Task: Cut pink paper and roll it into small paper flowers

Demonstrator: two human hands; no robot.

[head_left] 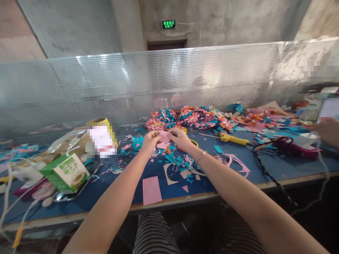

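Note:
Both my hands meet over the middle of the blue table (227,165) and pinch one small pink paper piece (165,136). My left hand (149,140) grips its left side with fingers curled. My right hand (180,137), with a thin bracelet on the wrist, grips its right side. Yellow-handled scissors (192,142) lie partly hidden just behind my right hand. A pink paper rectangle (152,190) lies flat near the front edge between my forearms. Blue, pink and cream scraps are scattered under my hands.
Piled paper flowers (185,118) sit at the back by a perforated metal screen (169,81). A green-and-white carton (66,173) on a tray is at left. A yellow-handled tool (234,138), a black cable (267,169) and a magenta device (293,147) lie right. Another person's arm (328,132) shows far right.

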